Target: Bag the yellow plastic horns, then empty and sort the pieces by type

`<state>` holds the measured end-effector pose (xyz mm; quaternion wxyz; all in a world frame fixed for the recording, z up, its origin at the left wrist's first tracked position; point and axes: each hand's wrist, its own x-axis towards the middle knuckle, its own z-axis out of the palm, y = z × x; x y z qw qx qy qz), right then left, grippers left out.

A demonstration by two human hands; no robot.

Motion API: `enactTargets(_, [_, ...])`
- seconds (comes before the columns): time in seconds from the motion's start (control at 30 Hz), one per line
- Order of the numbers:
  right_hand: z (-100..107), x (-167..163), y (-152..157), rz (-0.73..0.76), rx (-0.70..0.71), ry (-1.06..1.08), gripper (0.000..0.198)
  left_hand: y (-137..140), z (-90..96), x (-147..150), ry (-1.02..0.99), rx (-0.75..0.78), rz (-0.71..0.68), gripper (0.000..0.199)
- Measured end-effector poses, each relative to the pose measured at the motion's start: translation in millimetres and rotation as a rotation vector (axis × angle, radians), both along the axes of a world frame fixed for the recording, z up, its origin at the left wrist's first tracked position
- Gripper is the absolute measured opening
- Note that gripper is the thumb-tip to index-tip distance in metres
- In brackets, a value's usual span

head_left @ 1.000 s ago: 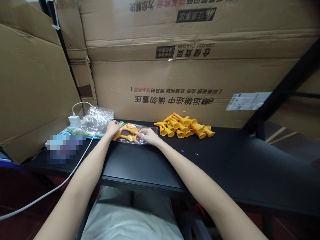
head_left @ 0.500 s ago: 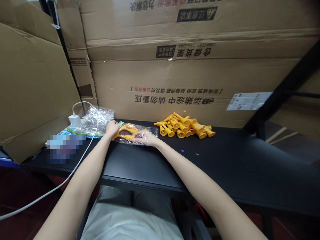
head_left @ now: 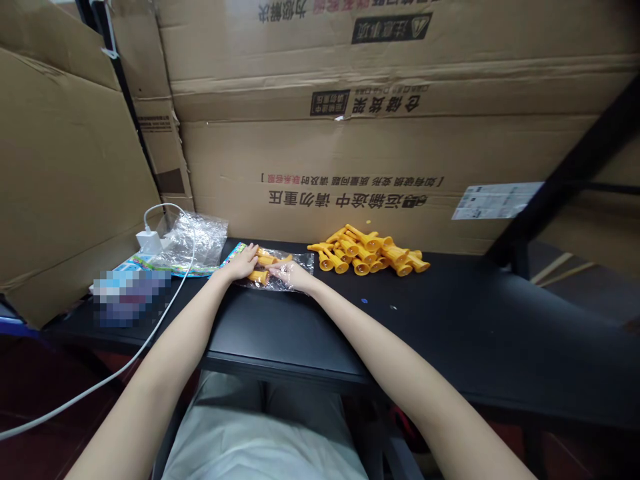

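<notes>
A clear plastic bag (head_left: pixel 303 261) with a colourful printed header lies flat on the black table. Inside it are a few yellow trumpet-shaped plastic pieces (head_left: pixel 259 276) with flared ends. My left hand (head_left: pixel 243 261) rests palm down on the bag's left part, fingers stretched over the pieces. At the bag's right part, my right hand (head_left: pixel 293 273) has its fingers closed on the film beside the flared ends. Whether those fingertips are under the film or on top of it, I cannot tell. To the right, a pile of the same yellow pieces (head_left: pixel 369 245) lies on the table.
More clear packaging (head_left: pixel 203 237) lies at the left by a white charger plug (head_left: pixel 149 241). Its white cable (head_left: pixel 173 308) runs over the table's front edge. Cardboard (head_left: pixel 350 147) walls the back. Small scraps, one a blue bit (head_left: pixel 365 301), dot the black table (head_left: pixel 450 333).
My left hand has moved right from the bag's header end and flattened, fingers now spread over the pieces. My right hand stays nearly in place at the bag's right part.
</notes>
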<state>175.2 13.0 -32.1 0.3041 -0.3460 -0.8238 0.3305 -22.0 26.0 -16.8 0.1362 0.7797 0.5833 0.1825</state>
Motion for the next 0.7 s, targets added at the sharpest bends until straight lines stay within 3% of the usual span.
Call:
enactTargets(0.3, [-1,-2,0,0.018,0.014,0.047,0.036,0,-2.1,0,0.115,-0.037,-0.033,0.060])
enactTargets(0.43, [11,2,-8,-0.017,-0.102,0.046,0.032,-2,1.0,2,0.150,-0.067,-0.013,0.061])
enactTargets(0.57, [31,19,-11,-0.208,-0.176,-0.018,0.026,-4,5.3,-1,0.175,-0.072,0.044,0.060])
enactTargets(0.7, [51,47,-11,-0.626,0.141,-0.236,0.025,-6,9.0,-10,0.189,-0.055,0.136,0.061])
